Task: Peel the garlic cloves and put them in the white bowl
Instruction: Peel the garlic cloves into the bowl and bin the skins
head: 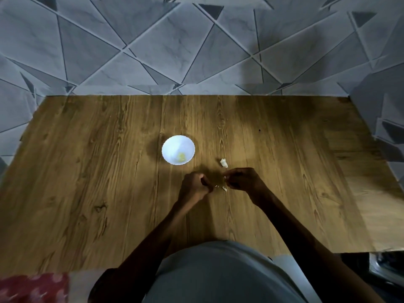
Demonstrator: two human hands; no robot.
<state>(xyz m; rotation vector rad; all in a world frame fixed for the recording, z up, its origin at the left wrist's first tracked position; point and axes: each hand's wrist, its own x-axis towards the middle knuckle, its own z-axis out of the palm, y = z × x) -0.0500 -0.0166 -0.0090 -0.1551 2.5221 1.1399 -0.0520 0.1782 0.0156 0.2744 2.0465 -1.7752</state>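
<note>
A small white bowl (178,149) stands in the middle of the wooden table (87,171), with a pale yellow peeled clove (181,157) inside it. An unpeeled garlic piece (223,163) lies to the right of the bowl. My right hand (242,179) pinches a small white garlic clove (225,177) at its fingertips, just in front of that piece. My left hand (195,185) is curled into a fist beside it; what it holds is hidden. Bits of white garlic skin (224,188) lie on the table between the hands.
A tiled grey wall (196,40) rises behind the table's far edge. A red patterned cloth (32,287) lies at the lower left. The table's right edge drops off near a dark object (387,265).
</note>
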